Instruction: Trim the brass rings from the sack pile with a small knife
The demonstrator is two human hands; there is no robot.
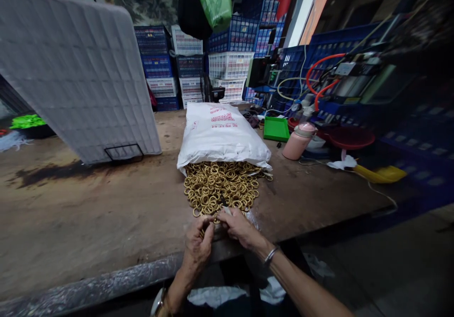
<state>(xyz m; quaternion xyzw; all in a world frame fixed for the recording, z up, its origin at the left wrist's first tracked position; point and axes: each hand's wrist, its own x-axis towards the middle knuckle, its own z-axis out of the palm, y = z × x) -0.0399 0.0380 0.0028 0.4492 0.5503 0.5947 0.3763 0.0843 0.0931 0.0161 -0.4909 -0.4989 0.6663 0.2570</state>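
A heap of brass rings (222,187) spills from the open mouth of a white sack (222,135) lying on the worn wooden bench (88,213). My left hand (197,246) is at the near edge of the heap, fingers curled and pinched on a brass ring or two at its fingertips. My right hand (239,227), with a metal bracelet on the wrist, sits close beside it, fingers pinched on a small pale object whose nature I cannot make out. Both hands meet just in front of the bench's near edge.
A grey quilted panel (78,71) leans at the left. A pink bottle (298,140), green tray (275,129), red bowl (349,137) and yellow scoop (381,174) lie at the right, by a machine with red hoses (324,78). Stacked blue and white crates (198,62) fill the back.
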